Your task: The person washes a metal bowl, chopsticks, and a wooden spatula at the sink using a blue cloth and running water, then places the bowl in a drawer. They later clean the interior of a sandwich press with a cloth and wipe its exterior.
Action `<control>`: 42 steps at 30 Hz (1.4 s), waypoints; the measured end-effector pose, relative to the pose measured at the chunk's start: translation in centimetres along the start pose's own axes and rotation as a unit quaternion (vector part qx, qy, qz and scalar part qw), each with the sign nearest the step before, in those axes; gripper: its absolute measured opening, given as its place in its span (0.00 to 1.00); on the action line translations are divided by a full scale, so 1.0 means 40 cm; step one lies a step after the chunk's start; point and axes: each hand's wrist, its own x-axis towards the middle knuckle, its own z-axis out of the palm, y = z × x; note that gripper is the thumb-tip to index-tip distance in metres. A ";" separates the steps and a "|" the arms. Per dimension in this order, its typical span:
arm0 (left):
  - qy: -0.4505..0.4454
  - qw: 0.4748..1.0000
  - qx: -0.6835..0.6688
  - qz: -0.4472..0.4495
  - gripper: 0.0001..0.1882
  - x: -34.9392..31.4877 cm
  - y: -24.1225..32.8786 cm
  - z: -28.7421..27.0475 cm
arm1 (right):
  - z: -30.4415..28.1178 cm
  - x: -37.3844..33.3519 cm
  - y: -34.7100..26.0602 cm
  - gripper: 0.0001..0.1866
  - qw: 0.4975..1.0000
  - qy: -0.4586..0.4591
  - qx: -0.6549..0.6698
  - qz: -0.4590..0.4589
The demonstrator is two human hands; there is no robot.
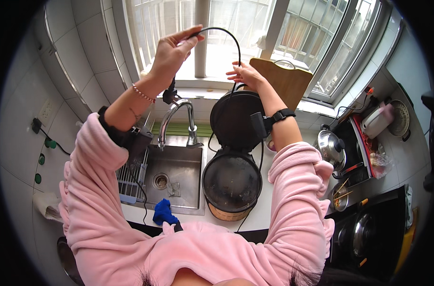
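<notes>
My left hand (pixel 174 51), raised in front of the window, pinches a black power cord (pixel 230 31) between thumb and fingers. The cord arches over to my right hand (pixel 245 75), lower down, where it runs between the thumb and the fingers. A black plug (pixel 170 94) hangs below my left hand, just behind the tap. Under my right hand stands an electric griddle pan with its round black lid (pixel 236 119) tipped up. Its dark lower plate (pixel 232 181) faces upward and looks worn.
A steel sink (pixel 188 167) with a curved tap (pixel 176 114) lies left of the griddle. A blue cloth (pixel 163 212) sits at its front edge. Behind leans a wooden board (pixel 286 88). On the right are a lidded steel pot (pixel 330 145) and a black hob (pixel 379 238).
</notes>
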 end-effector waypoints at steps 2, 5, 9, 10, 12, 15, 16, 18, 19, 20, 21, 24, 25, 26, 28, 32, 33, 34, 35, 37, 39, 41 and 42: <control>0.044 0.996 0.080 -0.021 0.15 0.036 -0.053 0.012 | -0.015 0.028 0.007 0.18 0.996 -0.078 -0.018 0.030; 0.031 0.992 0.114 0.037 0.15 0.080 -0.089 0.023 | 0.006 0.081 0.010 0.18 0.969 -0.219 -0.103 0.056; -0.050 0.989 0.115 0.072 0.15 0.098 -0.101 0.042 | 0.062 0.205 0.040 0.12 0.981 -0.181 -0.062 0.018; -0.078 0.987 0.108 0.086 0.15 0.097 -0.105 0.051 | 0.063 0.240 0.054 0.10 0.992 -0.119 -0.029 0.011; -0.129 0.984 0.112 0.043 0.14 0.085 -0.113 0.063 | 0.035 0.305 0.068 0.07 0.992 0.099 -0.080 0.014; -0.149 0.976 0.158 0.017 0.15 0.064 -0.131 0.079 | -0.057 0.311 0.098 0.06 0.981 0.183 -0.010 0.062; -0.155 0.975 0.159 -0.018 0.16 0.058 -0.135 0.077 | -0.086 0.290 0.106 0.07 0.971 0.222 0.011 0.082; -0.141 0.979 0.126 -0.082 0.17 0.055 -0.144 0.079 | -0.139 0.211 0.121 0.08 0.988 0.122 0.065 0.072; -0.132 0.981 0.089 -0.110 0.17 0.057 -0.149 0.082 | -0.163 0.167 0.123 0.09 0.991 0.102 0.039 0.077; -0.122 0.982 0.057 -0.131 0.17 0.062 -0.153 0.086 | -0.186 0.122 0.124 0.08 0.993 0.103 0.011 0.057; -0.114 0.981 0.026 -0.153 0.17 0.067 -0.157 0.092 | -0.211 0.081 0.122 0.07 0.989 0.133 -0.005 0.061; -0.109 0.976 -0.031 -0.183 0.18 0.091 -0.174 0.132 | -0.295 -0.024 0.109 0.07 0.985 0.167 0.007 0.052; -0.093 0.975 -0.054 -0.193 0.19 0.097 -0.185 0.160 | -0.320 -0.057 0.106 0.10 0.984 0.164 0.019 0.070; -0.076 0.974 -0.075 -0.201 0.20 0.104 -0.198 0.197 | -0.333 -0.085 0.108 0.12 0.987 0.131 0.083 0.051; -0.042 0.957 -0.149 -0.247 0.20 0.103 -0.226 0.273 | -0.344 -0.160 0.127 0.16 0.974 0.106 0.194 0.041; -0.054 0.942 -0.165 -0.286 0.18 0.051 -0.277 0.432 | -0.336 -0.301 0.146 0.41 0.906 0.002 0.423 0.021; -0.067 0.942 -0.190 -0.269 0.17 0.025 -0.286 0.473 | -0.332 -0.333 0.149 0.51 0.899 -0.001 0.439 0.011; -0.101 0.941 -0.176 -0.269 0.15 0.004 -0.292 0.508 | -0.327 -0.370 0.156 0.54 0.898 0.018 0.440 -0.002; -0.132 0.934 -0.190 -0.274 0.14 -0.026 -0.299 0.537 | -0.320 -0.407 0.166 0.56 0.889 0.016 0.458 -0.006; -0.181 0.924 -0.185 -0.283 0.11 -0.070 -0.308 0.583 | -0.303 -0.472 0.184 0.60 0.883 0.030 0.467 0.004; -0.219 0.920 -0.121 -0.302 0.10 -0.102 -0.320 0.607 | -0.268 -0.547 0.217 0.52 0.911 -0.010 0.409 -0.056; -0.352 0.892 -0.073 -0.275 0.10 -0.101 -0.336 0.602 | -0.233 -0.620 0.248 0.43 0.953 -0.012 0.294 -0.069; -0.418 0.873 -0.052 -0.245 0.10 -0.093 -0.347 0.594 | -0.220 -0.652 0.261 0.36 0.969 -0.013 0.238 -0.059</control>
